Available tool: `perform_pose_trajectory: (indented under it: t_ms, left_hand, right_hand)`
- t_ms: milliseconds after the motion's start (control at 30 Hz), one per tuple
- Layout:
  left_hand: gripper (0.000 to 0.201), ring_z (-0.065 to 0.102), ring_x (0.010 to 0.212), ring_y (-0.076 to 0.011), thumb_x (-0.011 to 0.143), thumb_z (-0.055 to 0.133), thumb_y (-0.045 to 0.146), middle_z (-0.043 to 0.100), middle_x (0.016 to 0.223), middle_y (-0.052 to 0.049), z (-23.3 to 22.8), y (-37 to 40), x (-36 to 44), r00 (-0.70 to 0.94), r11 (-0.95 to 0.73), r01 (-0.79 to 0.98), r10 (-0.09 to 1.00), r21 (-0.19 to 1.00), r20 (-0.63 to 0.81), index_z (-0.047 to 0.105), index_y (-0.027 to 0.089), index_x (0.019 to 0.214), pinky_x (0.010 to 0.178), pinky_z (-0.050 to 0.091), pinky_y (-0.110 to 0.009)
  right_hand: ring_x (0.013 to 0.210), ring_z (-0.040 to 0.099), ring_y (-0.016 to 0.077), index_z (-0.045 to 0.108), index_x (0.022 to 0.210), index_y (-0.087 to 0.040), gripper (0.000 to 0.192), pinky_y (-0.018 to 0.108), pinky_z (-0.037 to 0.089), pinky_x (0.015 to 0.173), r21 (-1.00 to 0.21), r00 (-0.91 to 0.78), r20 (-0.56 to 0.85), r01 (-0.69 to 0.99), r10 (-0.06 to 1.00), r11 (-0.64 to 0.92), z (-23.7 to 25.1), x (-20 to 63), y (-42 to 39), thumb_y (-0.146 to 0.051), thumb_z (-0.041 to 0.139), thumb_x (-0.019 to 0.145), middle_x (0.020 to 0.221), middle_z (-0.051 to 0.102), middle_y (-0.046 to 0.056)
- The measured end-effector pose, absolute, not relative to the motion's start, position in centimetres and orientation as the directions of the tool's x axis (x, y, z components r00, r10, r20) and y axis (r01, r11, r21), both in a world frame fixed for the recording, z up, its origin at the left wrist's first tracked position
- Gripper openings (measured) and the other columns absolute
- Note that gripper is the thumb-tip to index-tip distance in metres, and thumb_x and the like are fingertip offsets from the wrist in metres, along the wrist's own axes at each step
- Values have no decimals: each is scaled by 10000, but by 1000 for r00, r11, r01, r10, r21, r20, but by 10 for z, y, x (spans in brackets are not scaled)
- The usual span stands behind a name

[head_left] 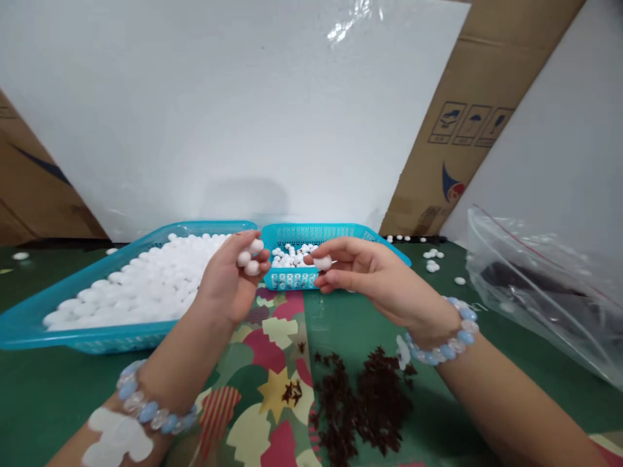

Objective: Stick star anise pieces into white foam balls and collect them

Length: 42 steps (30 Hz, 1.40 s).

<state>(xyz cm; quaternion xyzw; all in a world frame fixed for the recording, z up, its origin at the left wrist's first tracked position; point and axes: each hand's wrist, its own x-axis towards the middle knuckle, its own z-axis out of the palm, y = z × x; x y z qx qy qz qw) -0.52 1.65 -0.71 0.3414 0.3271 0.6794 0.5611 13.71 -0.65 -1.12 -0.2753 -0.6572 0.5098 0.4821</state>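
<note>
My left hand (232, 280) is raised above the table and holds three small white balls (251, 257) at its fingertips. My right hand (372, 275) pinches one white ball (322, 263) between thumb and finger, just in front of a small blue basket (292, 280) that holds several white balls. A large blue tray (34, 322) heaped with white balls lies to the left, beside my left hand. Both wrists wear bead bracelets.
A pile of small dark brown pieces (363, 402) lies on the patterned green cloth (43, 389) near me. A clear plastic bag (545, 285) with dark contents sits at right. Loose white balls (432, 258) lie behind the basket. White boards and cardboard (467, 130) stand behind.
</note>
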Motion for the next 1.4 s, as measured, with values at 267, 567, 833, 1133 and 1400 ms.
perform_pose_trajectory:
  t_ms: [267,567,833,1133,1400]
  left_hand:
    - [44,429,365,-39,519,479,93,499,508,12,-9,14,-2,-18,-159,-485,985,860,172,496,122,491,303,313,-115]
    - [208,471,404,-46,434,636,302,541,533,6,-16,11,-2,205,-136,-548,935,825,290,546,133,514,371,374,-123]
    - [253,477,401,-44,395,644,345,548,551,27,-17,11,-1,273,-121,-587,901,801,336,534,147,510,364,372,-118]
    - [307,456,388,-41,344,654,370,515,513,42,-17,11,-1,157,-172,-605,931,777,328,501,142,482,349,364,-126]
    - [112,456,415,-36,489,603,178,495,492,43,-15,7,2,169,-179,-553,932,814,320,498,143,507,376,368,-114]
  right_hand:
    - [505,520,13,533,723,-145,235,107,439,486,-930,-341,342,-258,876,263,-13,137,-1,17,505,555,601,532,-58]
    - [416,494,20,502,763,-162,105,121,411,388,-898,-310,427,-257,849,358,-17,130,-6,-185,427,693,540,521,-49]
    - [366,440,-6,506,777,-158,118,93,344,308,-871,-222,454,-314,863,378,-13,127,-13,-188,421,700,598,503,-41]
    - [327,395,-20,471,794,-133,168,89,284,269,-897,-213,380,-323,900,302,-12,124,-14,-242,453,668,601,486,-40]
    - [364,394,-4,489,700,-136,69,101,318,321,-891,-276,421,-305,864,337,-15,125,-10,-175,465,648,490,478,-57]
